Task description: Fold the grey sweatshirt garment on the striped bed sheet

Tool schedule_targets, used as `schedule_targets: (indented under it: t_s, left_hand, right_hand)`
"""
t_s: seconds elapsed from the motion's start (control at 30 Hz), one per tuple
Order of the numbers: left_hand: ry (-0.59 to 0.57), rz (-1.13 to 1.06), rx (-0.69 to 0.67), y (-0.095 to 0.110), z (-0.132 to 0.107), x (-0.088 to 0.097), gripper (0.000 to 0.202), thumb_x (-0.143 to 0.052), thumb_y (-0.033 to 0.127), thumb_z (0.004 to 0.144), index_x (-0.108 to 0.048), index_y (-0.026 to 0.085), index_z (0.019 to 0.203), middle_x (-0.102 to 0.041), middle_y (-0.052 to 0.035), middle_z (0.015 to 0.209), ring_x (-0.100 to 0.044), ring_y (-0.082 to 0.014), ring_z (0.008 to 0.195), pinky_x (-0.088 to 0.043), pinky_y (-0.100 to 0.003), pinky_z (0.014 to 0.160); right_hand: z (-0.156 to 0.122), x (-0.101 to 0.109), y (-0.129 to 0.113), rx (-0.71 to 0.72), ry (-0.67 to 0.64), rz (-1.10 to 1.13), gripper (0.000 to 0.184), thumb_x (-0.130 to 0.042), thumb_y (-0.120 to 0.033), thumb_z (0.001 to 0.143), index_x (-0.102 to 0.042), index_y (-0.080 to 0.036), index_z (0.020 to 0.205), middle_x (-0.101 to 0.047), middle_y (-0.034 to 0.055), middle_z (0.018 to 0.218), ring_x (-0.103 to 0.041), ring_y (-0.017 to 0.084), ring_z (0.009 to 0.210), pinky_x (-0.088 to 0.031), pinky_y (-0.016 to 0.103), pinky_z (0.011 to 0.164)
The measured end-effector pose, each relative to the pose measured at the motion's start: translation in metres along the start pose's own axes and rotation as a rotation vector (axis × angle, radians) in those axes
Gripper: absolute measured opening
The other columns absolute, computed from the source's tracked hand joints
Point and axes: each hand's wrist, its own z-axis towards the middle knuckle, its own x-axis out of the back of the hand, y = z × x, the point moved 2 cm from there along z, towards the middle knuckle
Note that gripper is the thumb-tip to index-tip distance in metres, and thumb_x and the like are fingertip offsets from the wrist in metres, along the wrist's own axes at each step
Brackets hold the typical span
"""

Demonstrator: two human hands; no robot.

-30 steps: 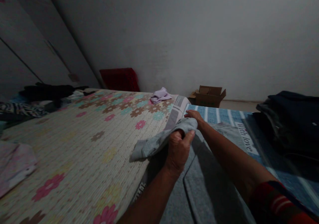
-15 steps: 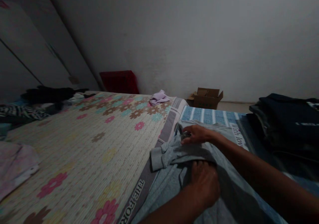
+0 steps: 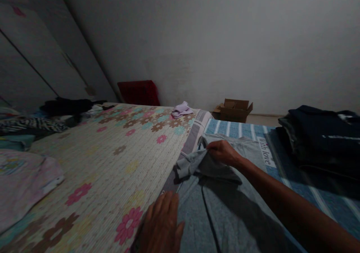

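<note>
2 hands: right hand [image 3: 223, 152] fingers pinch grey shirt [image 3: 225, 208] sleeve; left hand [image 3: 163, 226] lies flat, open.

the right hand [image 3: 223, 152] pinched a folded sleeve of the grey cotton garment [image 3: 225, 211] spread on the bed, while the left hand [image 3: 161, 226] lay flat, palm down, at the edge of the floral woven mat [image 3: 112, 163].

Two hands are in view: the left hand [image 3: 161, 226] at the lower centre, the right hand [image 3: 223, 152] in the middle. One grey garment [image 3: 222, 208], one cardboard box [image 3: 234, 109], one lilac cloth [image 3: 181, 109], one red object [image 3: 138, 92], and one dark pile [image 3: 320, 138] at the right, perhaps several folded clothes.
</note>
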Motion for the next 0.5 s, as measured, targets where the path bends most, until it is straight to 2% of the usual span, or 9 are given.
schedule_targets:
  t_s: [0.1, 0.13, 0.2, 0.3, 0.37, 0.4, 0.43, 0.5]
  left_hand:
    - [-0.021, -0.002, 0.135, -0.024, -0.017, -0.008, 0.048, -0.046, 0.021, 0.077, -0.056, 0.015, 0.123, -0.055, -0.0144, 0.130, -0.050, -0.0284, 0.120, -0.037, -0.046, 0.101]
    - [-0.017, -0.013, 0.155, -0.027, -0.022, -0.009, 0.046, -0.046, 0.021, 0.077, -0.057, 0.016, 0.122, -0.057, -0.0135, 0.128, -0.051, -0.0275, 0.119, -0.037, -0.045, 0.101]
    - [-0.002, -0.041, 0.174, -0.030, -0.029, -0.008, 0.043, -0.044, 0.021, 0.078, -0.060, 0.017, 0.117, -0.060, -0.0123, 0.124, -0.053, -0.0260, 0.116, -0.037, -0.043, 0.100]
    - [0.027, -0.078, 0.185, -0.029, -0.036, -0.001, 0.039, -0.039, 0.020, 0.079, -0.063, 0.017, 0.110, -0.064, -0.0108, 0.115, -0.057, -0.0236, 0.109, -0.040, -0.039, 0.097]
    - [0.032, -0.084, 0.193, -0.030, -0.040, 0.001, 0.037, -0.037, 0.021, 0.081, -0.066, 0.018, 0.104, -0.067, -0.0100, 0.109, -0.060, -0.0229, 0.103, -0.043, -0.037, 0.093]
    - [0.033, -0.080, 0.199, -0.032, -0.042, 0.001, 0.037, -0.036, 0.022, 0.082, -0.066, 0.018, 0.102, -0.067, -0.0098, 0.107, -0.061, -0.0229, 0.101, -0.044, -0.037, 0.092]
    - [0.037, -0.076, 0.208, -0.034, -0.045, 0.000, 0.037, -0.035, 0.024, 0.082, -0.066, 0.018, 0.101, -0.068, -0.0101, 0.105, -0.061, -0.0230, 0.100, -0.044, -0.036, 0.091]
    - [0.053, -0.071, 0.220, -0.041, -0.050, -0.005, 0.037, -0.035, 0.027, 0.083, -0.066, 0.017, 0.101, -0.068, -0.0108, 0.105, -0.062, -0.0234, 0.098, -0.045, -0.036, 0.089]
  right_hand:
    - [-0.035, 0.025, 0.017, -0.024, 0.141, 0.210, 0.032, -0.039, -0.029, 0.080, -0.064, -0.017, 0.096, -0.068, 0.0046, 0.086, -0.063, 0.020, 0.079, -0.049, 0.028, 0.069]
    - [-0.051, 0.034, 0.028, -0.042, 0.269, 0.423, 0.031, -0.044, -0.035, 0.078, -0.064, -0.018, 0.092, -0.067, 0.0060, 0.086, -0.062, 0.021, 0.081, -0.049, 0.031, 0.071]
    - [-0.088, 0.046, 0.054, -0.075, 0.404, 0.758, 0.029, -0.051, -0.044, 0.073, -0.063, -0.022, 0.089, -0.067, 0.0068, 0.090, -0.062, 0.024, 0.087, -0.049, 0.038, 0.079]
    - [-0.150, 0.051, 0.099, -0.238, 0.513, 0.918, 0.030, -0.050, -0.052, 0.072, -0.064, -0.027, 0.082, -0.066, 0.0118, 0.087, -0.063, 0.028, 0.089, -0.048, 0.041, 0.081]
    - [-0.188, 0.046, 0.124, -0.338, 0.510, 0.992, 0.026, -0.054, -0.051, 0.070, -0.066, -0.028, 0.076, -0.067, 0.0146, 0.086, -0.063, 0.030, 0.093, -0.046, 0.042, 0.085]
    - [-0.203, 0.041, 0.134, -0.381, 0.455, 1.020, 0.023, -0.057, -0.048, 0.068, -0.068, -0.029, 0.075, -0.067, 0.0150, 0.086, -0.063, 0.032, 0.094, -0.046, 0.043, 0.085]
    - [-0.216, 0.037, 0.141, -0.428, 0.396, 1.028, 0.020, -0.060, -0.045, 0.067, -0.069, -0.029, 0.075, -0.068, 0.0158, 0.088, -0.063, 0.032, 0.094, -0.047, 0.043, 0.084]
    - [-0.233, 0.032, 0.149, -0.532, 0.381, 1.061, 0.020, -0.065, -0.039, 0.063, -0.071, -0.029, 0.079, -0.069, 0.0144, 0.092, -0.064, 0.032, 0.094, -0.048, 0.042, 0.084]
